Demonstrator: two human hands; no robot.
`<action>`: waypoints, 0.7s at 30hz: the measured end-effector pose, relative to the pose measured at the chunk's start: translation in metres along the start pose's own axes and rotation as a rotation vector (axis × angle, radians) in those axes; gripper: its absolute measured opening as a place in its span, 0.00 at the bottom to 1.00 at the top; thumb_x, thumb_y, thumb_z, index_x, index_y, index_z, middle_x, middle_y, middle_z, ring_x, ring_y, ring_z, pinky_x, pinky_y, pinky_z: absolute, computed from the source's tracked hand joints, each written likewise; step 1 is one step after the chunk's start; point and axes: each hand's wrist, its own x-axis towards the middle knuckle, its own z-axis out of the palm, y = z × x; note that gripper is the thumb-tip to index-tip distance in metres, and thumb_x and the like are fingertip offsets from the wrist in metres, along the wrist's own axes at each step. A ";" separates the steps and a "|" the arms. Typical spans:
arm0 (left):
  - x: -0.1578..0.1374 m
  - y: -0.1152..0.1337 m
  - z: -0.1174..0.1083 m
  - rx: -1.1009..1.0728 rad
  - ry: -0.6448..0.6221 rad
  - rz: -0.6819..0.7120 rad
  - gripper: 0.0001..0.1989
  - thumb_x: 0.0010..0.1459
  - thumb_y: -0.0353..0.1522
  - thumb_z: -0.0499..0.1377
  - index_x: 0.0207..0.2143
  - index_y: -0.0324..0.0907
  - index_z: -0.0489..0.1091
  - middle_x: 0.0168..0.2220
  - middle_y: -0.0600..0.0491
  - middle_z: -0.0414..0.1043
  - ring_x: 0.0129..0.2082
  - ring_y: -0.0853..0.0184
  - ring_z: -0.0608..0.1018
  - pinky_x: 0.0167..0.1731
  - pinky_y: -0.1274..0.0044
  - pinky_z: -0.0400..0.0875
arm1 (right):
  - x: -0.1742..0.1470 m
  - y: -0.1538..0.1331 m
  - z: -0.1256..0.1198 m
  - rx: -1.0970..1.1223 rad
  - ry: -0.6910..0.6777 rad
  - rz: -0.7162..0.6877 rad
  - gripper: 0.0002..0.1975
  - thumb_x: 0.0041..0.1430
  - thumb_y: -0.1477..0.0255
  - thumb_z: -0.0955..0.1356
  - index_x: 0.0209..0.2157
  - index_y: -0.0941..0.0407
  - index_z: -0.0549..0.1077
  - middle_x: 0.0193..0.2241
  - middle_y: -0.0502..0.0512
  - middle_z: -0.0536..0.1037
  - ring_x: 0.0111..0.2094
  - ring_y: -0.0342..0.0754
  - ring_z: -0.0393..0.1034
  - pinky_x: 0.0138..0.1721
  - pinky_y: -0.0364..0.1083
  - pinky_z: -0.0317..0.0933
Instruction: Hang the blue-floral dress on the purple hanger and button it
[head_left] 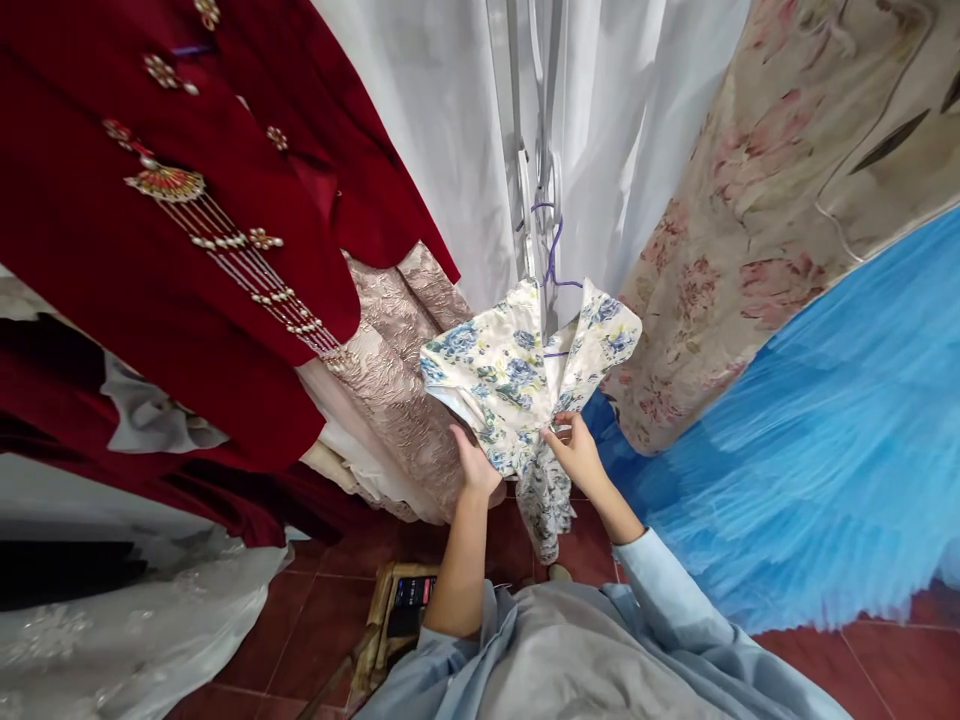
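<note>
A short white top point(514, 375) with a blue floral print hangs in front of me on a purple wire hanger point(555, 255), its V-shaped front facing me. With thumb and fingers, my right hand point(576, 450) pinches the front edge at the bottom of the V. My left hand point(478, 465) holds the lower side of the top; its thumb shows at the edge and the other fingers are hidden behind the cloth. Below the hem dangles a grey patterned cloth point(546, 505); whether it is joined to the top I cannot tell.
Dark red garments point(255, 210) with beaded tassels hang at left, beside a pink textured one point(397, 370). On the right are a beige floral dress point(697, 270) and blue tulle point(750, 440). A phone point(415, 591) lies on a wooden stool point(367, 655) near my left arm.
</note>
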 end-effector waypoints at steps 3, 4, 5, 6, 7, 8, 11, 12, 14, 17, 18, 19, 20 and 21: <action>-0.012 -0.012 0.004 -0.050 0.103 -0.002 0.42 0.56 0.61 0.58 0.65 0.47 0.65 0.61 0.44 0.71 0.67 0.51 0.66 0.66 0.58 0.61 | 0.006 0.012 0.009 0.036 -0.066 0.008 0.17 0.56 0.56 0.68 0.38 0.54 0.68 0.33 0.56 0.77 0.30 0.51 0.72 0.35 0.50 0.67; -0.014 -0.014 0.005 -0.041 0.137 0.012 0.41 0.55 0.57 0.62 0.65 0.48 0.64 0.61 0.45 0.71 0.67 0.51 0.66 0.67 0.58 0.59 | 0.008 0.013 0.011 0.050 -0.084 -0.003 0.15 0.57 0.57 0.67 0.36 0.54 0.68 0.30 0.54 0.76 0.30 0.51 0.71 0.35 0.50 0.66; -0.015 -0.016 0.007 -0.024 0.162 0.031 0.40 0.55 0.54 0.64 0.65 0.48 0.63 0.61 0.46 0.70 0.66 0.51 0.67 0.68 0.58 0.58 | 0.009 0.013 0.011 0.054 -0.097 -0.016 0.14 0.58 0.57 0.66 0.34 0.54 0.68 0.28 0.53 0.74 0.29 0.50 0.70 0.34 0.49 0.65; -0.015 -0.017 0.007 -0.008 0.183 0.051 0.39 0.56 0.51 0.65 0.66 0.48 0.61 0.62 0.46 0.70 0.65 0.51 0.68 0.68 0.58 0.58 | 0.010 0.012 0.011 0.049 -0.112 -0.027 0.13 0.58 0.58 0.67 0.32 0.54 0.68 0.26 0.51 0.73 0.27 0.49 0.68 0.32 0.48 0.63; -0.014 -0.017 0.007 0.010 0.211 0.075 0.39 0.57 0.50 0.64 0.67 0.48 0.59 0.62 0.45 0.68 0.65 0.51 0.69 0.68 0.58 0.59 | 0.010 0.010 0.009 0.039 -0.134 -0.031 0.13 0.58 0.58 0.67 0.31 0.54 0.68 0.24 0.50 0.71 0.26 0.48 0.66 0.30 0.47 0.61; -0.013 -0.018 0.006 0.038 0.270 0.114 0.39 0.59 0.49 0.62 0.68 0.48 0.55 0.64 0.44 0.66 0.65 0.52 0.69 0.67 0.58 0.60 | 0.010 0.008 0.006 0.033 -0.164 -0.027 0.14 0.58 0.58 0.68 0.29 0.54 0.67 0.22 0.49 0.70 0.24 0.47 0.64 0.28 0.46 0.59; -0.013 -0.021 0.001 0.263 0.606 0.322 0.38 0.65 0.47 0.57 0.70 0.47 0.45 0.69 0.40 0.55 0.68 0.52 0.63 0.68 0.58 0.57 | 0.007 0.003 -0.003 0.062 -0.259 0.047 0.18 0.58 0.56 0.69 0.23 0.53 0.65 0.17 0.47 0.66 0.19 0.44 0.57 0.24 0.45 0.52; -0.014 -0.023 0.000 0.374 0.681 0.410 0.35 0.66 0.46 0.55 0.69 0.47 0.46 0.69 0.39 0.54 0.69 0.51 0.61 0.68 0.57 0.56 | 0.005 0.001 -0.006 0.080 -0.273 0.082 0.19 0.58 0.56 0.69 0.22 0.53 0.65 0.15 0.46 0.65 0.18 0.43 0.55 0.23 0.44 0.50; -0.014 -0.028 0.003 0.586 0.594 0.544 0.27 0.67 0.44 0.55 0.64 0.45 0.57 0.64 0.38 0.61 0.67 0.50 0.63 0.67 0.57 0.56 | 0.001 -0.002 -0.010 0.109 -0.280 0.145 0.20 0.57 0.55 0.70 0.20 0.54 0.66 0.14 0.47 0.66 0.16 0.41 0.53 0.21 0.44 0.47; -0.008 -0.034 0.021 0.742 0.172 0.568 0.15 0.65 0.39 0.58 0.52 0.46 0.70 0.50 0.40 0.73 0.56 0.50 0.73 0.59 0.58 0.64 | -0.001 -0.010 -0.012 0.148 -0.267 0.189 0.19 0.55 0.56 0.71 0.21 0.55 0.70 0.12 0.48 0.68 0.14 0.40 0.52 0.19 0.44 0.45; -0.004 -0.035 0.028 0.750 0.095 0.545 0.13 0.65 0.38 0.57 0.50 0.46 0.72 0.47 0.41 0.75 0.53 0.51 0.75 0.57 0.58 0.66 | 0.000 -0.013 -0.012 0.168 -0.254 0.193 0.19 0.54 0.56 0.72 0.21 0.55 0.70 0.12 0.48 0.69 0.13 0.40 0.53 0.18 0.43 0.45; 0.000 -0.036 0.035 0.744 0.066 0.525 0.11 0.66 0.37 0.57 0.48 0.46 0.72 0.45 0.42 0.76 0.50 0.52 0.76 0.55 0.59 0.66 | 0.000 -0.016 -0.012 0.190 -0.235 0.195 0.18 0.53 0.56 0.72 0.21 0.56 0.71 0.11 0.48 0.69 0.13 0.40 0.53 0.18 0.43 0.45; 0.004 -0.036 0.041 0.727 0.075 0.517 0.10 0.67 0.36 0.56 0.47 0.45 0.73 0.43 0.43 0.77 0.47 0.53 0.77 0.54 0.60 0.67 | 0.002 -0.019 -0.012 0.210 -0.212 0.198 0.19 0.52 0.56 0.72 0.21 0.56 0.71 0.11 0.48 0.68 0.13 0.40 0.52 0.17 0.42 0.44; 0.007 -0.036 0.045 0.705 0.101 0.524 0.09 0.67 0.34 0.56 0.46 0.45 0.73 0.41 0.44 0.77 0.45 0.55 0.77 0.52 0.62 0.68 | 0.003 -0.021 -0.012 0.227 -0.189 0.202 0.19 0.51 0.56 0.72 0.21 0.56 0.70 0.11 0.48 0.68 0.12 0.39 0.52 0.17 0.42 0.44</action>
